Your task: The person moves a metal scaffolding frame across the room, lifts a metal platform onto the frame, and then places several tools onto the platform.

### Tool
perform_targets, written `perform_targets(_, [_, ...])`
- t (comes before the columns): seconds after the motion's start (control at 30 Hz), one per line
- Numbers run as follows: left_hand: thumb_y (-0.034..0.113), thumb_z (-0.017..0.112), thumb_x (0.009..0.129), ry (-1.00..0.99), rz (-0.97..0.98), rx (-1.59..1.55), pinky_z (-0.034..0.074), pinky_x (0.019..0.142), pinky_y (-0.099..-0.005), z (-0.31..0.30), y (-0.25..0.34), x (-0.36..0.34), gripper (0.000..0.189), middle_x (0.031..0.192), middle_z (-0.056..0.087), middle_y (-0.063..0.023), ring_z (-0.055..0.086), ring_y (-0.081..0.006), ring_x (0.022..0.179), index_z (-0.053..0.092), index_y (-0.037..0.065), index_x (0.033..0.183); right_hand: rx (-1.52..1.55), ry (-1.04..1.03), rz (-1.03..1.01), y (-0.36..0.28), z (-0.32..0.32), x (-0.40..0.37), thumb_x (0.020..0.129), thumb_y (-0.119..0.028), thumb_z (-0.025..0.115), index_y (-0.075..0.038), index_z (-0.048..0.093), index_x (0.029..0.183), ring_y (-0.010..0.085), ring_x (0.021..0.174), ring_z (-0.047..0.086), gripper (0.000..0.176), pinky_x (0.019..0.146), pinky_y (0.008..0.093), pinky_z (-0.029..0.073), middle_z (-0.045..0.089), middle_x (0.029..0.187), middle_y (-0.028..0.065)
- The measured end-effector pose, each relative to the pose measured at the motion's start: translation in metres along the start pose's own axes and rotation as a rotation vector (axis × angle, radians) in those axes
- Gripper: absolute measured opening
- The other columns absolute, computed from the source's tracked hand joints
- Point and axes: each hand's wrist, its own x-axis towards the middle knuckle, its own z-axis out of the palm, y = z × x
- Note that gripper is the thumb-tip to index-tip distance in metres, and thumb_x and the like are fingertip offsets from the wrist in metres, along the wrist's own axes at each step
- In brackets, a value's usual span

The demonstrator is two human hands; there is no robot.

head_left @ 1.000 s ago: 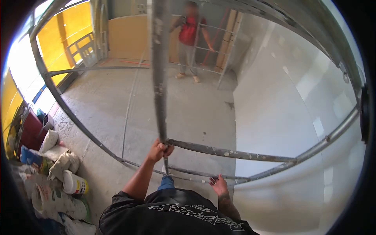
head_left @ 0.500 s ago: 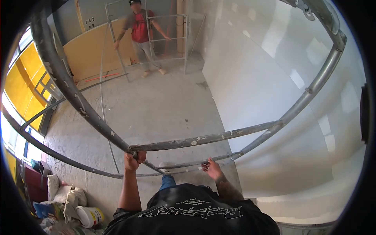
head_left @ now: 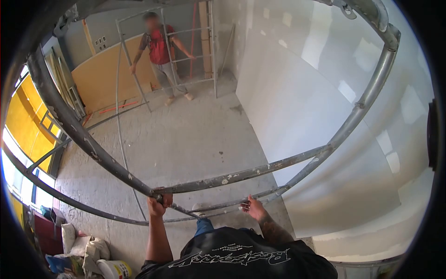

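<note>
My left hand [head_left: 160, 203] is wrapped round the paint-spattered metal scaffold frame [head_left: 246, 176], at the joint where the long tube meets the crossbar. The frame stands before me, and its tubes curve up both sides of the view. My right hand [head_left: 254, 208] is apart from the left, fingers curled in beside a lower tube [head_left: 241, 200]. Something small and whitish shows at its fingertips; I cannot tell what it is. Below the tubes, part of my blue trouser leg [head_left: 203, 226] is visible.
Across the concrete floor [head_left: 186, 139], a person [head_left: 159, 51] in a red top stands holding another scaffold frame [head_left: 190, 58]. A patched drywall wall [head_left: 306, 93] runs along the right. Sacks [head_left: 96, 251] and a white bucket [head_left: 114, 269] sit at lower left.
My view has tilted up slightly and turned a little to the right. My left hand keeps its grip on the frame. My right hand stays by the lower tube.
</note>
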Motion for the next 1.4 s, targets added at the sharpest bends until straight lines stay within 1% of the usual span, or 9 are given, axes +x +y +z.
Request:
perform_targets(0.1, [0.078, 0.052, 0.073, -0.002, 0.022, 0.013, 0.027, 0.035, -0.0249, 0.002, 0.0, 0.007, 0.072, 0.043, 0.036, 0.0009, 0.035, -0.0101, 0.036, 0.044, 0.008, 0.058, -0.001, -0.076, 0.001, -0.009, 0.005, -0.001, 0.096, -0.042, 0.049, -0.01, 0.05, 0.096, 0.0257, 0.084, 0.063, 0.032, 0.066, 0.0408, 0.049, 0.06, 0.088, 0.0087])
perform_targets(0.17, [0.078, 0.052, 0.073, -0.017, 0.02, 0.008, 0.027, 0.035, -0.025, 0.004, 0.003, 0.01, 0.072, 0.043, 0.036, 0.0011, 0.035, -0.01, 0.036, 0.044, 0.008, 0.057, -0.011, -0.009, 0.021, -0.008, 0.006, -0.004, 0.096, -0.042, 0.049, -0.009, 0.051, 0.096, 0.0261, 0.084, 0.063, 0.033, 0.067, 0.0413, 0.049, 0.06, 0.088, 0.0083])
perform_targets(0.43, [0.079, 0.05, 0.073, 0.013, -0.001, -0.013, 0.027, 0.035, -0.0253, 0.002, -0.001, 0.005, 0.072, 0.043, 0.035, 0.0014, 0.034, -0.0102, 0.036, 0.043, 0.009, 0.057, -0.001, -0.007, 0.009, -0.003, 0.001, -0.002, 0.096, -0.04, 0.05, -0.01, 0.051, 0.095, 0.0267, 0.084, 0.063, 0.03, 0.066, 0.0416, 0.049, 0.059, 0.086, 0.0068])
perform_targets(0.53, [0.08, 0.05, 0.073, 0.014, -0.01, -0.006, 0.027, 0.035, -0.0254, -0.001, -0.002, 0.003, 0.073, 0.043, 0.035, 0.0013, 0.034, -0.0104, 0.036, 0.043, 0.009, 0.056, -0.01, -0.009, 0.013, -0.006, 0.003, -0.002, 0.097, -0.038, 0.047, -0.012, 0.05, 0.091, 0.0264, 0.085, 0.062, 0.027, 0.069, 0.0421, 0.049, 0.061, 0.087, 0.0081])
perform_targets(0.87, [0.081, 0.05, 0.071, 0.007, -0.022, -0.001, 0.028, 0.035, -0.0251, 0.004, 0.001, 0.006, 0.073, 0.043, 0.035, 0.0017, 0.034, -0.0101, 0.036, 0.043, 0.01, 0.057, -0.021, -0.01, 0.009, -0.008, 0.007, -0.008, 0.097, -0.039, 0.047, -0.012, 0.049, 0.092, 0.0274, 0.085, 0.062, 0.027, 0.07, 0.0431, 0.049, 0.06, 0.086, 0.0087])
perform_targets(0.97, [0.081, 0.051, 0.071, -0.004, -0.029, -0.015, 0.027, 0.035, -0.0249, 0.001, -0.001, 0.006, 0.072, 0.043, 0.035, 0.0016, 0.034, -0.01, 0.036, 0.043, 0.01, 0.057, -0.025, -0.022, -0.002, -0.007, 0.007, -0.008, 0.096, -0.043, 0.048, -0.011, 0.052, 0.094, 0.0227, 0.083, 0.063, 0.033, 0.066, 0.0405, 0.048, 0.061, 0.086, 0.0065])
perform_targets(1.17, [0.079, 0.052, 0.072, 0.005, -0.034, -0.035, 0.027, 0.035, -0.0252, 0.003, 0.001, 0.006, 0.072, 0.044, 0.035, 0.0012, 0.033, -0.0101, 0.036, 0.043, 0.01, 0.056, -0.02, -0.014, 0.002, -0.006, 0.007, -0.008, 0.096, -0.043, 0.048, -0.01, 0.052, 0.094, 0.0232, 0.082, 0.064, 0.033, 0.064, 0.0395, 0.048, 0.061, 0.087, 0.0067])
perform_targets(1.23, [0.078, 0.052, 0.073, -0.011, -0.021, -0.028, 0.027, 0.035, -0.0253, 0.002, 0.0, 0.006, 0.072, 0.043, 0.035, 0.0011, 0.033, -0.0103, 0.036, 0.043, 0.009, 0.056, -0.012, -0.011, 0.015, -0.007, 0.007, -0.007, 0.097, -0.04, 0.047, -0.011, 0.051, 0.092, 0.0281, 0.086, 0.062, 0.03, 0.071, 0.043, 0.048, 0.061, 0.087, 0.0089])
perform_targets(1.4, [0.078, 0.052, 0.073, -0.018, -0.013, -0.021, 0.027, 0.035, -0.0255, 0.001, 0.0, 0.006, 0.072, 0.043, 0.035, 0.001, 0.033, -0.0106, 0.036, 0.042, 0.009, 0.056, -0.017, -0.012, 0.004, -0.007, 0.01, -0.007, 0.097, -0.04, 0.047, -0.011, 0.051, 0.092, 0.0271, 0.085, 0.062, 0.029, 0.069, 0.0421, 0.049, 0.06, 0.087, 0.0085])
